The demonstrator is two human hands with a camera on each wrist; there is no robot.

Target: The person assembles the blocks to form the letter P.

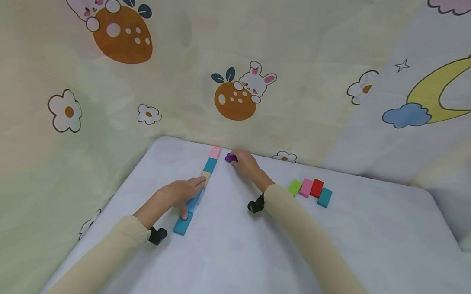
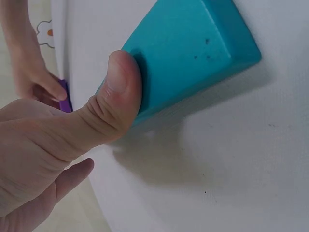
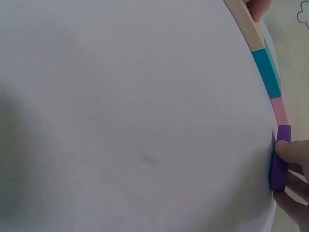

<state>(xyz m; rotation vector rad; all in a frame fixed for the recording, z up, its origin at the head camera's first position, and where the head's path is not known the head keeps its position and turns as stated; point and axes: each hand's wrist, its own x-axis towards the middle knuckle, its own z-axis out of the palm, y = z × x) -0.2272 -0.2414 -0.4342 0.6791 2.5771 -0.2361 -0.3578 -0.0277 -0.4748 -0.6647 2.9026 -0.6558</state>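
A straight row of flat blocks runs up the left part of the table: a pale pink block at the far end, a teal block, a beige block, a light blue block and a teal block nearest me. My left hand rests over the row's middle with fingers extended, its thumb touching the nearest teal block. My right hand pinches a purple block between thumb and fingers at the table's back edge, just right of the pink block.
Right of my right forearm lie a green block, a pink block, a red block and another teal block. The white table meets a patterned cloth at the back.
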